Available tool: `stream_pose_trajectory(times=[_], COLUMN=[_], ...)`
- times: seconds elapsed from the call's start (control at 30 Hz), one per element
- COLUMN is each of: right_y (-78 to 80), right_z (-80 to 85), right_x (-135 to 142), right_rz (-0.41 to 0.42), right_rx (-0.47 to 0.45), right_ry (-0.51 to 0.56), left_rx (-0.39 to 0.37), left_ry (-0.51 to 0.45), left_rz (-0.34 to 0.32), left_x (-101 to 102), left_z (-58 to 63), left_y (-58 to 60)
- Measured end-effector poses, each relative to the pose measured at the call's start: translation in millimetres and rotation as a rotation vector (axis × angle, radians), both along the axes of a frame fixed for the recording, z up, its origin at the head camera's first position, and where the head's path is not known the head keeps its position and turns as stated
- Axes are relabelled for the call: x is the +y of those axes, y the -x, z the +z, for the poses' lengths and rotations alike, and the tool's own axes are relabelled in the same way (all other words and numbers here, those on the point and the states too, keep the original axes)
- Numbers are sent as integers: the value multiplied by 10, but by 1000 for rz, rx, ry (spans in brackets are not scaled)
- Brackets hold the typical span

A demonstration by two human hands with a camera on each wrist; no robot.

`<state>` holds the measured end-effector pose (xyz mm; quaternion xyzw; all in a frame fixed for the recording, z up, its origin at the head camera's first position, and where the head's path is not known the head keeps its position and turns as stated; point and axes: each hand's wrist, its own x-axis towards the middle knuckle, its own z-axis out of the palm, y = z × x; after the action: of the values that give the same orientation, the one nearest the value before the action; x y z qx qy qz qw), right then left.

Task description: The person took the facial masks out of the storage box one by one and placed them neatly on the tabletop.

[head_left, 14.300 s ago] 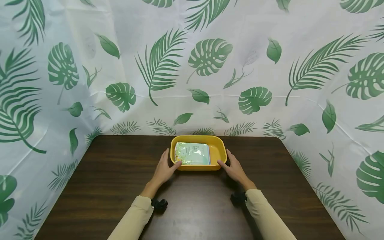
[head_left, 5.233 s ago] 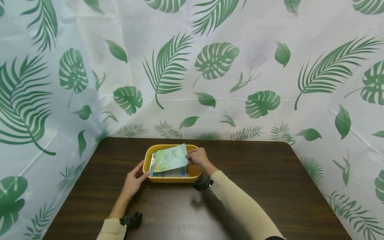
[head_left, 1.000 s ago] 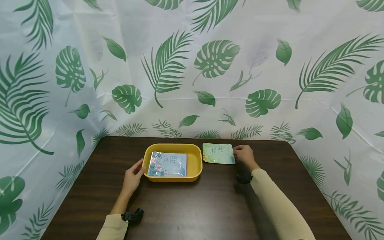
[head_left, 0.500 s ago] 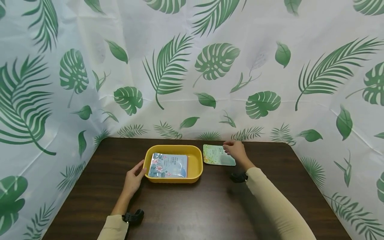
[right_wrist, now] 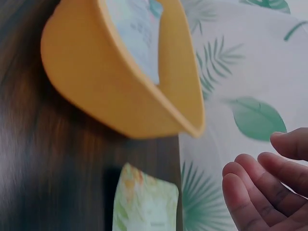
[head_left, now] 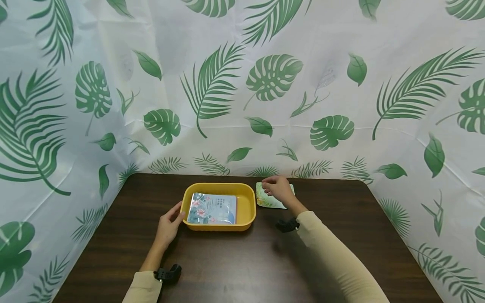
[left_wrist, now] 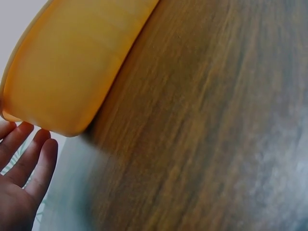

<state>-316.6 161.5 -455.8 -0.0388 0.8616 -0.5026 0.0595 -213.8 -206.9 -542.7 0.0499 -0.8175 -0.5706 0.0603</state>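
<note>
on the table (head_left: 227, 265), a yellow tray (head_left: 246, 206) is touched at its left end by the left hand (head_left: 168, 226), fingers relaxed. a blue packet (head_left: 212, 208) is contained toward the tray's left. the released right hand (head_left: 281, 189) is held above a green packet (head_left: 268, 201), laid just right of the tray. behind, a leaf-printed sheet (head_left: 280, 105) is hung.

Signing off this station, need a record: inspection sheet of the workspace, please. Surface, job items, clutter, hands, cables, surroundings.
Surface: dark wood-grain table, light sheen in front of the tray.
Job items: blue packet lying in the yellow tray, pinkish edge at its right; green packet flat on the table, right of the tray.
Clutter: nothing seen.
Hands: left hand touches the tray's left end; right hand is above the green packet, holding nothing.
Cables: nothing seen.
Surroundings: white leaf-print sheet behind and at both sides.
</note>
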Motion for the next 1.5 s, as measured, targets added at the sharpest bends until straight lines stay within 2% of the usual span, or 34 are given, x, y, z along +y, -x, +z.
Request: stream_pose_trajectory(times=[0.2, 0.5, 0.6, 0.8, 1.0, 1.23, 1.33, 1.5], right_y=[-25, -82, -100, -121, -170, -185, -193, -224], right_z=[-68, -80, -111, -186, -246, -329, -358, -358], right_x=[-264, -634, -726, -873, -990, -1093, -1109, -1105], right_rz=[32, 63, 86, 133, 133, 171, 187, 184], right_rx=[-21, -83, -110, -100, -142, -123, -108, -92], right_ry=[35, 14, -24, -151, -285, -453, -483, -445], left_rx=[-7, 14, 9, 11, 0, -17, -21, -37], left_ry=[7, 25, 24, 10, 19, 27, 29, 35], left_rz=[9, 18, 17, 4, 12, 16, 11, 14], left_x=[-14, -14, -12, -5, -4, -5, -9, -7], left_z=[-19, -57, -56, -16, -16, -18, -27, -24], left_y=[-5, 26, 29, 19, 9, 17, 25, 27])
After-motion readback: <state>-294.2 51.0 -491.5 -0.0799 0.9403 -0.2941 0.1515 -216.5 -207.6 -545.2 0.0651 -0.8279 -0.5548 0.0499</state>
